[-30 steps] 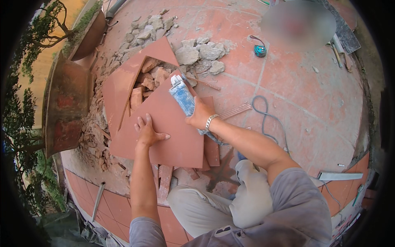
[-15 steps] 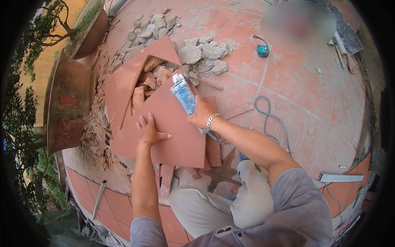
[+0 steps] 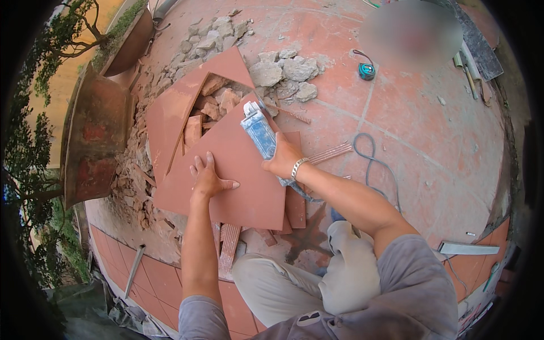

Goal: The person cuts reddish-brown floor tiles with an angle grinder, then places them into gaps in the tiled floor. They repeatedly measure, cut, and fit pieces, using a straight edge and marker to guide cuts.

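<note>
The left hand (image 3: 209, 180) presses down on a flat, square-cornered reddish-brown tile (image 3: 246, 198), its fingers spread apart, while the right hand (image 3: 284, 157) has its fingers clamped around a dusty blue handheld power tool with a whitish head (image 3: 259, 134), which sits over the tile's upper right edge. The tile lies overlapping a second reddish tile with an angular cut-out (image 3: 164, 110), where broken orange-red chunks (image 3: 193, 131) show through the gap. Beyond lie rough grey concrete lumps (image 3: 299, 69), and to the right, on the dusty red paved floor (image 3: 436, 147), a teal-and-black tape measure (image 3: 366, 71).
</note>
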The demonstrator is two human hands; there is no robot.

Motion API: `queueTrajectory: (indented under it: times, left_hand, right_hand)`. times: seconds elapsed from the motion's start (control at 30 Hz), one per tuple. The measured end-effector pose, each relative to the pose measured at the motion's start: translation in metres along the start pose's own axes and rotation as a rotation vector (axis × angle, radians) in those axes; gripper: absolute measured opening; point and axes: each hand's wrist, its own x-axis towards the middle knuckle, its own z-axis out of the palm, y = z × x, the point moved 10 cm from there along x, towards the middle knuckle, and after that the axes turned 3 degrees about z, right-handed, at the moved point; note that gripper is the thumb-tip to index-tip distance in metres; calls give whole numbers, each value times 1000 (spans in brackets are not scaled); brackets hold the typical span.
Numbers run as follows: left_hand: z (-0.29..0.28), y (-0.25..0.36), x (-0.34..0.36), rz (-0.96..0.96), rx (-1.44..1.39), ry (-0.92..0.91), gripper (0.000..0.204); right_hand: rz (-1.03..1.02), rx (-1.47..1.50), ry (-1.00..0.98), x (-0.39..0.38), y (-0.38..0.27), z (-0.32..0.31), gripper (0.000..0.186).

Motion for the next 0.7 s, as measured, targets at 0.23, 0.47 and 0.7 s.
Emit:
queueTrajectory:
  times: [0.23, 0.47, 0.7]
  left_hand:
    - [0, -1, 1, 10, 18, 7, 152]
    - [1, -1, 2, 13, 30, 11, 154]
    - [-1, 1, 1, 4, 37, 12, 153]
  right_hand:
    - [-11, 16, 14, -4, 2, 1, 78]
    - [8, -10, 4, -8, 5, 2, 79]
    - [1, -12, 17, -12, 6, 2, 81]
